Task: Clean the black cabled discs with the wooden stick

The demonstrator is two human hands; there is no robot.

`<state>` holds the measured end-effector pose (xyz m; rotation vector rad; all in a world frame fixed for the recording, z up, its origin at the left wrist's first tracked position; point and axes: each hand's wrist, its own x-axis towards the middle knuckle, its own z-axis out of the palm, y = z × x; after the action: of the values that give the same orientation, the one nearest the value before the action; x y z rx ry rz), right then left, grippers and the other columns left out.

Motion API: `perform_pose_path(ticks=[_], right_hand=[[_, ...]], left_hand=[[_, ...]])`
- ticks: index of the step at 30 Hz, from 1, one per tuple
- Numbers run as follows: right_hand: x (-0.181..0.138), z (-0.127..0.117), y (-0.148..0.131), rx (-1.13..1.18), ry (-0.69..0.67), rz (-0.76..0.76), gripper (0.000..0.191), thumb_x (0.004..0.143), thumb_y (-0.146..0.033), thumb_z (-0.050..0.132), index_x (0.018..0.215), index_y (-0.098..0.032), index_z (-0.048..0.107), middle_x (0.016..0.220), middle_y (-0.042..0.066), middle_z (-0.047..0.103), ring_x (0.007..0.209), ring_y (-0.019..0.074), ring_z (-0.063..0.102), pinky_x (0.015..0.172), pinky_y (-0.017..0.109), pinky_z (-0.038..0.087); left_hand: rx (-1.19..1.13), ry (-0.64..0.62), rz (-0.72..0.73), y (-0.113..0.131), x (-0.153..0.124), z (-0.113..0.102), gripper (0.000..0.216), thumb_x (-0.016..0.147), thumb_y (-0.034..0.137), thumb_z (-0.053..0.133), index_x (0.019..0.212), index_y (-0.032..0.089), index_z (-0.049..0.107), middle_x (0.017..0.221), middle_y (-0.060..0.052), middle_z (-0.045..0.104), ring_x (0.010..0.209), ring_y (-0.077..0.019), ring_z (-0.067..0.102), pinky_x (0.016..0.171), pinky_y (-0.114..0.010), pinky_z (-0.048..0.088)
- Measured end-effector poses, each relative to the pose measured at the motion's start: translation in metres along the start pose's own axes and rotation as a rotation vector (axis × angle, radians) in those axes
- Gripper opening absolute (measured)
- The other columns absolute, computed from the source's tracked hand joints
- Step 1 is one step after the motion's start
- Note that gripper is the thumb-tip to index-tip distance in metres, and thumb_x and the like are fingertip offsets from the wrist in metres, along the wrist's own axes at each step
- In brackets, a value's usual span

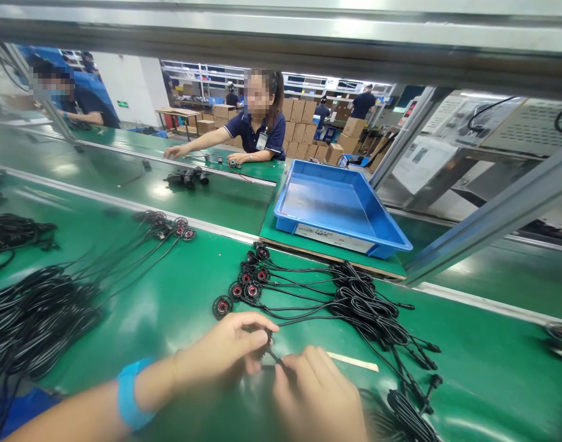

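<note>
Head view: a black ridged part sits over the green surface, the left hand's grip closed on it between thumb and fingers; the right hand's grip pinches the black cable leading from it. Coiled cables with red-centred wheels lie beyond, then a blue tray.

A metal beam is spanning the top, and a post is slanting across the right. The green desk is reflecting pale light. Behind, a white wall is bearing a green sign; a table is standing near cartons, and shelves are lining the back.
</note>
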<state>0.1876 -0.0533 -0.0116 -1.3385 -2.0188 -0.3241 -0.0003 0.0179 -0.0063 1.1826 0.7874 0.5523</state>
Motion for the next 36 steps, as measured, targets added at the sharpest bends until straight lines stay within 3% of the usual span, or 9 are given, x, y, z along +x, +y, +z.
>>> perform_pose_path(ticks=[3,8,13,18,23,28,31,36], right_hand=[[0.0,-0.001,-0.001,-0.004,0.007,0.005,0.018,0.093,-0.023,0.051,0.076,-0.021,0.057,0.065,-0.001,0.049,0.062,0.0147,0.045,0.057,0.029,0.028],[-0.002,0.002,-0.004,0.0,0.007,-0.002,0.02,0.093,-0.023,0.051,0.074,-0.022,0.056,0.063,-0.001,0.047,0.061,0.0152,0.044,0.056,0.03,0.025],[-0.003,0.001,0.0,-0.024,-0.021,-0.08,0.009,0.087,-0.021,0.06,0.078,-0.021,0.059,0.066,-0.001,0.051,0.061,0.0147,0.044,0.055,0.031,0.023],[-0.005,0.003,0.001,-0.012,-0.018,-0.051,0.01,0.089,-0.021,0.059,0.079,-0.021,0.059,0.065,-0.001,0.049,0.061,0.0146,0.043,0.056,0.03,0.025],[-0.008,0.007,-0.002,-0.042,-0.049,-0.085,0.009,0.088,-0.021,0.057,0.079,-0.022,0.059,0.066,-0.001,0.05,0.062,0.0158,0.045,0.055,0.032,0.024],[-0.007,0.012,-0.006,-0.041,-0.019,-0.072,0.012,0.09,-0.021,0.054,0.08,-0.022,0.059,0.064,-0.001,0.049,0.061,0.0151,0.045,0.055,0.032,0.024],[-0.007,0.013,-0.008,-0.043,-0.022,-0.052,0.015,0.092,-0.021,0.051,0.079,-0.022,0.058,0.063,-0.001,0.048,0.06,0.0152,0.045,0.055,0.031,0.024],[-0.009,0.013,-0.006,-0.056,-0.065,-0.133,0.008,0.087,-0.016,0.054,0.082,-0.021,0.059,0.064,-0.001,0.049,0.06,0.0155,0.045,0.053,0.032,0.023]], left_hand=[[0.026,0.018,-0.002,0.001,-0.001,0.002,0.041,0.087,0.046,0.062,0.116,0.018,0.064,0.058,0.002,0.06,0.052,-0.0117,0.059,0.054,-0.021,0.045],[0.15,0.091,0.062,0.003,-0.003,0.009,0.03,0.08,0.036,0.07,0.104,0.019,0.07,0.101,-0.004,0.061,0.057,-0.0082,0.061,0.054,-0.021,0.046],[0.08,0.008,-0.021,0.007,-0.006,0.005,0.045,0.089,0.046,0.057,0.121,0.015,0.063,0.059,-0.001,0.061,0.056,-0.0153,0.062,0.059,-0.026,0.047],[0.038,-0.041,-0.033,0.009,-0.009,0.005,0.046,0.084,0.036,0.062,0.126,0.017,0.059,0.079,-0.005,0.066,0.065,-0.0165,0.061,0.063,-0.028,0.048],[0.12,-0.067,-0.011,0.01,-0.011,0.009,0.038,0.088,0.02,0.05,0.125,0.024,0.055,0.111,-0.006,0.063,0.081,-0.0156,0.058,0.074,-0.029,0.047],[0.225,-0.077,0.002,0.017,-0.015,0.011,0.032,0.092,0.023,0.043,0.123,0.024,0.053,0.105,-0.003,0.059,0.093,-0.0183,0.054,0.083,-0.03,0.045],[0.146,-0.085,-0.035,0.017,-0.014,0.012,0.03,0.091,0.027,0.046,0.12,0.023,0.053,0.098,-0.002,0.057,0.084,-0.017,0.053,0.075,-0.028,0.045],[-0.053,-0.127,-0.083,0.008,-0.009,0.011,0.033,0.085,0.018,0.048,0.117,0.023,0.055,0.087,0.001,0.056,0.068,-0.0119,0.048,0.064,-0.023,0.039]])
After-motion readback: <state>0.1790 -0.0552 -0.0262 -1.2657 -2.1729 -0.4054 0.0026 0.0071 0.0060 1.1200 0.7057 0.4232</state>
